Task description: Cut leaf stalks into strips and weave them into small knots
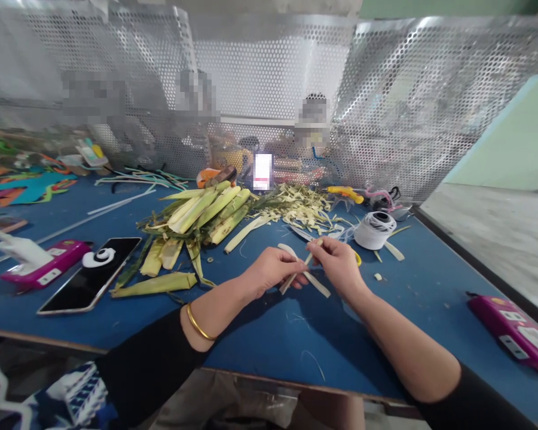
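Sheeting (273,65), perforated and silvery, was set up along the far side of the blue surface (269,349). On that surface, beyond the hands and to their left, husk-like leaves (206,215) in green and yellow were heaped, with pale shavings (298,206) strewn beside them. Farther left, a dark-screened phone (78,286) was laid flat near a magenta power strip (49,269).

The two hands were held near each other but apart, both pinched on the work. The spool of white cord (375,232) was placed beyond the right hand (338,261), by whose thumb and fingers the upper end of a narrow strip (311,256) was nipped; lower down, that strip was gripped by the left hand (278,272). A second strip (319,285) was crossed with it at the left fingertips; whether it too was pinched could not be told.

The step in hand was judged to be the folding of one strip across the other. For the next move, a steady pinch at the crossing seemed to be needed.
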Demonstrator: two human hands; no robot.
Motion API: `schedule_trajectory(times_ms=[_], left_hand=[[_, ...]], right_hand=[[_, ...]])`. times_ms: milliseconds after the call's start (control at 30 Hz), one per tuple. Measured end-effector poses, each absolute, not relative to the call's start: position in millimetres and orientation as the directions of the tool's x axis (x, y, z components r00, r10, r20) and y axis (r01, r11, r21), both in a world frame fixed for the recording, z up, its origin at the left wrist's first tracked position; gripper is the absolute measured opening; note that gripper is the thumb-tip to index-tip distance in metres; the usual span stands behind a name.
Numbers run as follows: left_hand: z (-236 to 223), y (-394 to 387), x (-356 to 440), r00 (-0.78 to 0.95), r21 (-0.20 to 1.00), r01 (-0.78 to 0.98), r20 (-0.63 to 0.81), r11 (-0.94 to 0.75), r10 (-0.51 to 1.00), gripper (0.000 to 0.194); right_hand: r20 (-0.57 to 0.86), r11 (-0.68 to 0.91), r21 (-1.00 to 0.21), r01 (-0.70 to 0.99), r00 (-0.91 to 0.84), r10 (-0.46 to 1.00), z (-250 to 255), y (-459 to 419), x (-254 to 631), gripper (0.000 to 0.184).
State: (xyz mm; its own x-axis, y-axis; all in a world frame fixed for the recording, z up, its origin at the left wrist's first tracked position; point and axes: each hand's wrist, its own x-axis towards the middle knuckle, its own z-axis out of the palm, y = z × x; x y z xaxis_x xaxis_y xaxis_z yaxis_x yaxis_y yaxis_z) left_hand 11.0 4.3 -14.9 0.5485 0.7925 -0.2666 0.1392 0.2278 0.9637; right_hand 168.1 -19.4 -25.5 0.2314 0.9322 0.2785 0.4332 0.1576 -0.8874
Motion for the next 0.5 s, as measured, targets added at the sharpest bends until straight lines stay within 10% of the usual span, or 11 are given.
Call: schedule_trajectory(times_ms=[167, 367, 500], left_hand=[[-14.2, 2.0, 12.4, 0.596, 0.964, 0.251, -0.228, 0.092, 0.77, 0.016], [-16.8, 1.0, 13.6, 0.631, 0.949, 0.315, -0.187, -0.027, 0.753, 0.02], [-18.7, 2.5, 13.3, 0.611, 0.95, 0.313, -0.192, -0.011, 0.768, 0.018]], right_hand=[[0.392, 0.228, -0.653, 0.722, 0.065, 0.918, -17.6, -23.8, 169.6, 0.026], [0.184, 0.177, -0.878, 0.444, -0.028, 0.983, -22.3, -20.6, 168.1, 0.027], [0.383, 0.304, -0.782, 0.545, 0.034, 0.923, -16.3, -24.2, 166.1, 0.024]])
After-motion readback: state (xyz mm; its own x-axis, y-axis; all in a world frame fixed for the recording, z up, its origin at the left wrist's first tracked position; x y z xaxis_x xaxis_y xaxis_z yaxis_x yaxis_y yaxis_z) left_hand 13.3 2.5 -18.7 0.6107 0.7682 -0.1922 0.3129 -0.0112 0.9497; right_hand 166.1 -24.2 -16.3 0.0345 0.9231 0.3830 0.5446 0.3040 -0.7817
